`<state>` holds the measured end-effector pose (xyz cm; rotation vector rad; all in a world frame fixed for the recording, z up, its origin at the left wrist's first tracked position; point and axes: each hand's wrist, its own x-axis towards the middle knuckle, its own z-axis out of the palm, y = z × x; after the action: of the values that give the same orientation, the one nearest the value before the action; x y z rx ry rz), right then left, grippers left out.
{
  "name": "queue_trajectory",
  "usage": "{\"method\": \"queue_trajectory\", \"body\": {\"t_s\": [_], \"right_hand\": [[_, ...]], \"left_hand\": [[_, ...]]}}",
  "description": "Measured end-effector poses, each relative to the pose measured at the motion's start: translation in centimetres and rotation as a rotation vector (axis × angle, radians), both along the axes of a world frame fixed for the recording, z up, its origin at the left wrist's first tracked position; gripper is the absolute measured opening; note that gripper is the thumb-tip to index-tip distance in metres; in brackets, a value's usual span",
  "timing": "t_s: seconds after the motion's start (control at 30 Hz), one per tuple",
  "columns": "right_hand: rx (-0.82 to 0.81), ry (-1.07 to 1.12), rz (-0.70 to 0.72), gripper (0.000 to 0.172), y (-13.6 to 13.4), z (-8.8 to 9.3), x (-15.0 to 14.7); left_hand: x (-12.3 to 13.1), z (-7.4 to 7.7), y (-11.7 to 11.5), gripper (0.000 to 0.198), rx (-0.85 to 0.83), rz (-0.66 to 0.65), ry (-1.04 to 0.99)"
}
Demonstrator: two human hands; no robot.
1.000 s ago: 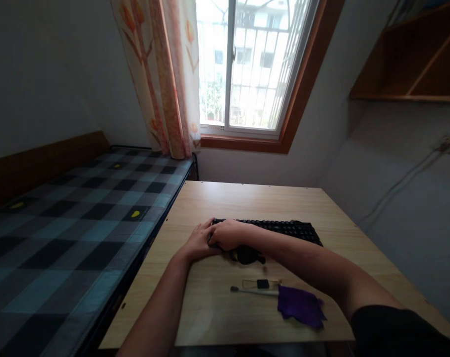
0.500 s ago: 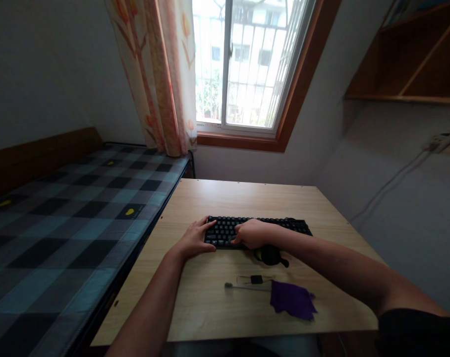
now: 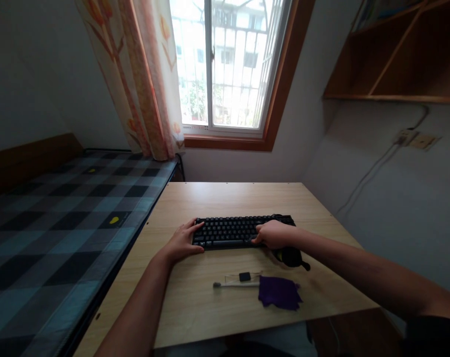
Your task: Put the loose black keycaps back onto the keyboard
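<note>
The black keyboard (image 3: 225,231) lies across the wooden table. At its left end, my left hand (image 3: 181,241) holds it between the thumb at the front corner and the fingers at the back corner. My right hand (image 3: 274,234) is closed above the keyboard's right part. It grips a rounded black object with a yellow-green patch (image 3: 291,257), whose narrow end points right; the palm hides part of it. Nearer to me lie a toothbrush (image 3: 236,284), a small black piece with thin bristles or wires (image 3: 244,276) and a purple cloth (image 3: 279,292) that touches the brush handle.
A bed with a checked mattress (image 3: 109,198) runs along the table (image 3: 228,196) on the left. Behind the table are a curtain (image 3: 136,74) and a barred window. A wooden shelf (image 3: 388,59) and a wall socket with a cable (image 3: 406,137) are on the right.
My right hand has moved right along the keyboard with the rounded black object, uncovering the middle keys. My left hand stays at the keyboard's left end. The view has turned slightly right.
</note>
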<state>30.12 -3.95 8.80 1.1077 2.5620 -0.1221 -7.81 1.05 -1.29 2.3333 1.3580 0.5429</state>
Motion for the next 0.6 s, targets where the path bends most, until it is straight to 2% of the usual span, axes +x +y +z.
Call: {"method": "queue_trajectory", "body": {"t_s": [0.23, 0.4, 0.6], "right_hand": [[-0.045, 0.010, -0.144, 0.036, -1.3, 0.1, 3.6], [-0.017, 0.084, -0.193, 0.036, -2.4, -1.0, 5.7], [0.011, 0.197, -0.235, 0.038, -3.3, -2.3, 6.8]], "left_hand": [[-0.2, -0.4, 0.3, 0.092, -0.003, -0.003, -0.016], [-0.3, -0.6, 0.4, 0.090, 0.020, -0.007, -0.007], [-0.1, -0.2, 0.3, 0.090, 0.016, 0.011, 0.025]]}}
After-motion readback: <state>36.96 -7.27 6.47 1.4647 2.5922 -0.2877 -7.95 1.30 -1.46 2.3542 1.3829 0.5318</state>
